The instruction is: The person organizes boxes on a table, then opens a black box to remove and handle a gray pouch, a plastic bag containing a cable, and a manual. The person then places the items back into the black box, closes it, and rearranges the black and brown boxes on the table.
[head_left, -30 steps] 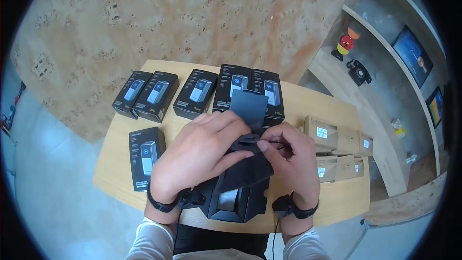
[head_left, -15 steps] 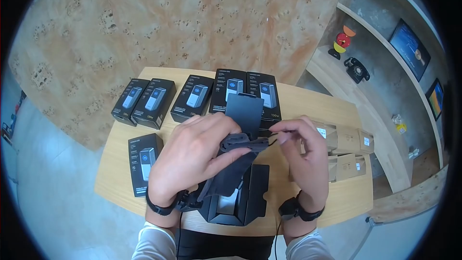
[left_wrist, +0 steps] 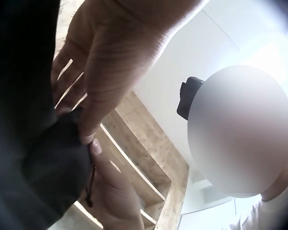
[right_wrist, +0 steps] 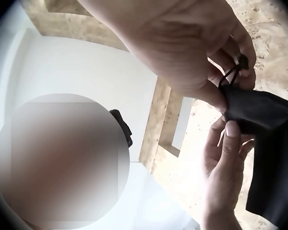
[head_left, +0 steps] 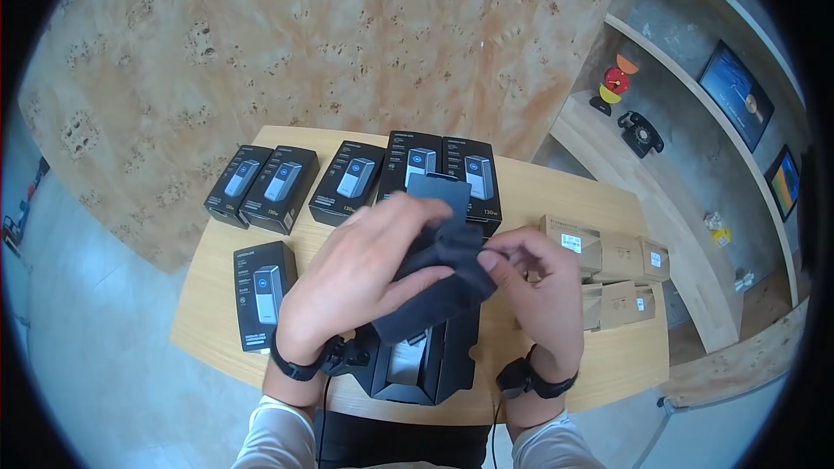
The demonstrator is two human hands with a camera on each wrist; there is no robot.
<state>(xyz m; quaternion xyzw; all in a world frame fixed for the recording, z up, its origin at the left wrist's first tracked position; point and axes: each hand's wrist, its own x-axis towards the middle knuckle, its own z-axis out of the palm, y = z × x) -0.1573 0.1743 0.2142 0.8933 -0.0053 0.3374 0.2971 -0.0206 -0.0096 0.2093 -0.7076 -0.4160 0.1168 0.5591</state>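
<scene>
A black drawstring pouch (head_left: pixel 434 306) is held in the air between both hands over an open black box (head_left: pixel 456 369). My left hand (head_left: pixel 347 269) grips it from the left, thumb along its near side. From the right, my right hand (head_left: pixel 546 295) pinches the pouch's mouth end between thumb and finger. In the right wrist view, a thin cord with a small toggle (right_wrist: pixel 242 61) hangs from the pouch near the right fingers. The box's raised flap (head_left: pixel 440 189) stands behind the pouch. A pale panel (head_left: pixel 405 363) shows inside the box, partly hidden by the pouch.
Several black printed boxes (head_left: pixel 347 182) line the back of the wooden table (head_left: pixel 195 300), and another printed box (head_left: pixel 265 295) stands at the left. Brown cartons (head_left: pixel 621 252) are grouped at the right. A shelf with a black telephone (head_left: pixel 641 134) stands beyond.
The right hand moved out right pulling at the pouch's mouth end, then came back in. The pouch's body has swung and folded over; the left hand keeps its hold.
</scene>
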